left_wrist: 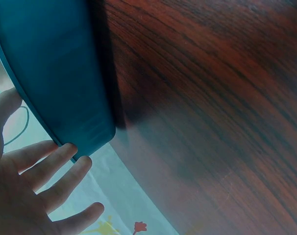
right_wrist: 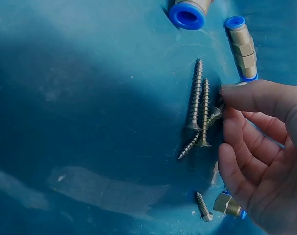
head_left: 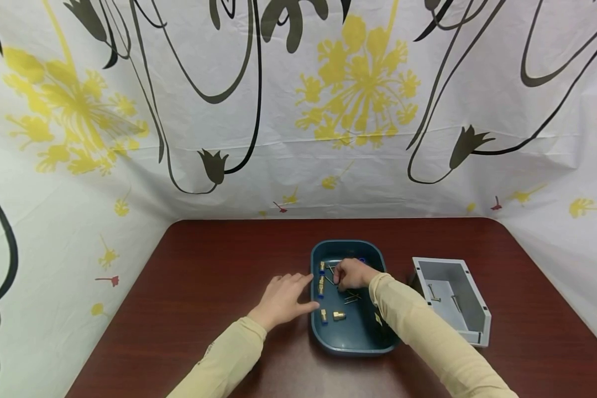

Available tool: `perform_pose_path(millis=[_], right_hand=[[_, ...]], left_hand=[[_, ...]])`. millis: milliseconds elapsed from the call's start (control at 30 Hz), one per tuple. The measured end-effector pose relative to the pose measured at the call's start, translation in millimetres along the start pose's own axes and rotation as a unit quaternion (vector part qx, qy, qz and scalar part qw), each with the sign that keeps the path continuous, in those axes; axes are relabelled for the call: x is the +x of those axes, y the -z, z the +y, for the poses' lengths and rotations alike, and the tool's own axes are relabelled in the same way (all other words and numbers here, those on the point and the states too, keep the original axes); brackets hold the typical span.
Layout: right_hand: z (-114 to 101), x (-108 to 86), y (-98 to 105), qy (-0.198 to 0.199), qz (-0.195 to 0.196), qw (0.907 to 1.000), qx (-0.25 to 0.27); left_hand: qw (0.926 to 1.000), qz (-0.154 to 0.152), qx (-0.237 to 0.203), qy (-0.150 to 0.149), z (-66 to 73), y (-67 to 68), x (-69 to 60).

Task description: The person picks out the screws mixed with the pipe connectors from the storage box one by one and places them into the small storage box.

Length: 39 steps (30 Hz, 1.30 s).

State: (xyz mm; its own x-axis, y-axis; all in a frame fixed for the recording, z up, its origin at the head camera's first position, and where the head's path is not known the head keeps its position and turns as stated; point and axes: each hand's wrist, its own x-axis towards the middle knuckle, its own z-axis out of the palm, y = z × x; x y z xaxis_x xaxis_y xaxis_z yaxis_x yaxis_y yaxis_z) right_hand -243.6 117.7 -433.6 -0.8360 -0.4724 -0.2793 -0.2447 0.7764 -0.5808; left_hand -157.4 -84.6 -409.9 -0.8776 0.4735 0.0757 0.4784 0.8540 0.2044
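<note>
Two hands (head_left: 284,301) (head_left: 353,273) occupy the tray's (head_left: 355,337) left rim and inside.

Whether the right hand (right_wrist: 263,142) pinches anything is unclear: its fingertips hide the spot. A pale-yellow cloth sleeve (head_left: 430,329) hides part of the dark-blue plastic tray (head_left: 353,336). The right-wrist view's top edge crops a blue-collared brass fitting (right_wrist: 187,14).

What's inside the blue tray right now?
In the blue tray lie brass-coloured fittings, some with blue ends, and loose screws. The right hand and right sleeve cover part of it; whatever lies beneath them can't be seen.
</note>
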Motion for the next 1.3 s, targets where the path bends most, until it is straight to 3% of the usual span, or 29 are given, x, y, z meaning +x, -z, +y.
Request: perform_pose_path(millis=[367, 800, 967, 1300], right_hand=[[2, -2.8, -2, 0.034, -0.006, 0.9994, 0.000], [5, -2.3, 0, 0.035, -0.011, 0.9993, -0.006], [5, -3.7, 5, 0.030, -0.013, 0.9994, 0.007], [-1, -9.9, 21, 0.061, -0.023, 0.9976, 0.023]], left_hand=[[1.0000, -0.001, 0.000, 0.002, 0.4, 0.0, 0.4], [1.0000, 0.000, 0.001, 0.003, 1.1, 0.1, -0.2], [1.0000, -0.001, -0.001, 0.004, 1.4, 0.8, 0.2], [1.0000, 0.000, -0.006, 0.007, 1.6, 0.5, 0.5]])
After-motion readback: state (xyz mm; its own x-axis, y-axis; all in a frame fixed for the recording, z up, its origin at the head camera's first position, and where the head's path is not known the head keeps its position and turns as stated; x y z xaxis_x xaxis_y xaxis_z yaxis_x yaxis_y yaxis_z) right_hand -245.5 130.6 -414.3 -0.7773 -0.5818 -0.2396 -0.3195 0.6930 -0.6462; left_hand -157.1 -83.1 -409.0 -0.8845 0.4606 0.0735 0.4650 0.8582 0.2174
